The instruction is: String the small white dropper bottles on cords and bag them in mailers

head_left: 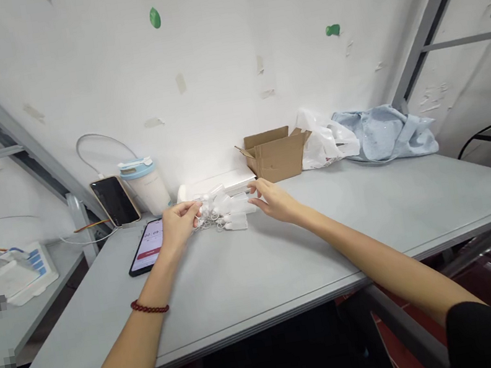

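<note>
A pile of small translucent white plastic pieces with thin looped cords (pixel 235 222) lies on the grey table (pixel 261 275). At the pile's left side, my left hand (pixel 180 221) pinches something pale between thumb and fingers; the fingers cover most of it, so I cannot make out what it is. My right hand (pixel 272 199) is at the right edge of the pile, thumb and forefinger curved and slightly apart. No held thing shows between them, though the nearest plastic piece is very close to the fingertips. Behind the pile lies a flat white box (pixel 235 179).
Left of the pile, a phone with a running timer (pixel 146 251) lies flat. Behind it stand another phone (pixel 115 201) and a blue-lidded cup (pixel 148 184). An open cardboard box (pixel 281 156), white plastic bag (pixel 325 139) and light blue cloth (pixel 382 133) line the wall.
</note>
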Motion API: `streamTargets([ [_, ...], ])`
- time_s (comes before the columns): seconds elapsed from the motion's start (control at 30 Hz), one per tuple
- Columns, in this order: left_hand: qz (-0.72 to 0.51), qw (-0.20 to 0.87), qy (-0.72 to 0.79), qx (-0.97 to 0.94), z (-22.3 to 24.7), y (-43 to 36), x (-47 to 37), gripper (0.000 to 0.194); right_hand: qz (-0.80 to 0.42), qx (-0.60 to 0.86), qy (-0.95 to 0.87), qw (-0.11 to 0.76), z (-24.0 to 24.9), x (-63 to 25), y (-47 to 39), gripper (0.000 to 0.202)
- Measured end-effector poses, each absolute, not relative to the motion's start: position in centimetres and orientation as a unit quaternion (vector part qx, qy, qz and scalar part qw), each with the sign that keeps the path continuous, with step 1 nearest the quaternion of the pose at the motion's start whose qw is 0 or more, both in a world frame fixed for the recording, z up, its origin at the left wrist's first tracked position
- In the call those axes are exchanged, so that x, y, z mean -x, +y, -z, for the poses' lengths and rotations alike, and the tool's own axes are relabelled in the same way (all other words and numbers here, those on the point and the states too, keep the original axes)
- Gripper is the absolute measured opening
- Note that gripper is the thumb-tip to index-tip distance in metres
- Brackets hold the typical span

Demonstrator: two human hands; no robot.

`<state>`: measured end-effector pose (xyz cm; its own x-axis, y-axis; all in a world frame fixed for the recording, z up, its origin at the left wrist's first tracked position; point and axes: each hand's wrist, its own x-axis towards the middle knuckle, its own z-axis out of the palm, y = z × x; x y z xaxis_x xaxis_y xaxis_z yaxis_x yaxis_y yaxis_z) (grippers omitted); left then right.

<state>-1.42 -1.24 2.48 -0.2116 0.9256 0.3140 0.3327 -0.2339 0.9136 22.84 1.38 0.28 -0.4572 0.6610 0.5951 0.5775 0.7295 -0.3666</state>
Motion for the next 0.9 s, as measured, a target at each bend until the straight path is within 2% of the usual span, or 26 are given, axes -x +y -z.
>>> streamTargets([
  [0.27, -0.508, 0.173, 0.578, -0.615, -0.8, -1.2, 0.0, 0.020, -0.062, 0.362, -0.858, 0.359, -0.4, -22.5, 1.0, 0.019],
  [0.53, -0.467, 0.194, 0.617, -0.603, -1.4, -1.2, 0.4, 0.031, -0.053, 0.356, -0.865, 0.350, -0.2, -22.2, 0.9, 0.013],
  [0.9, -0.497, 0.217, 0.600, -0.589, -1.9, -1.3, 0.9, 0.024, -0.033, 0.354, -0.873, 0.335, -0.1, -22.2, 0.8, 0.010],
])
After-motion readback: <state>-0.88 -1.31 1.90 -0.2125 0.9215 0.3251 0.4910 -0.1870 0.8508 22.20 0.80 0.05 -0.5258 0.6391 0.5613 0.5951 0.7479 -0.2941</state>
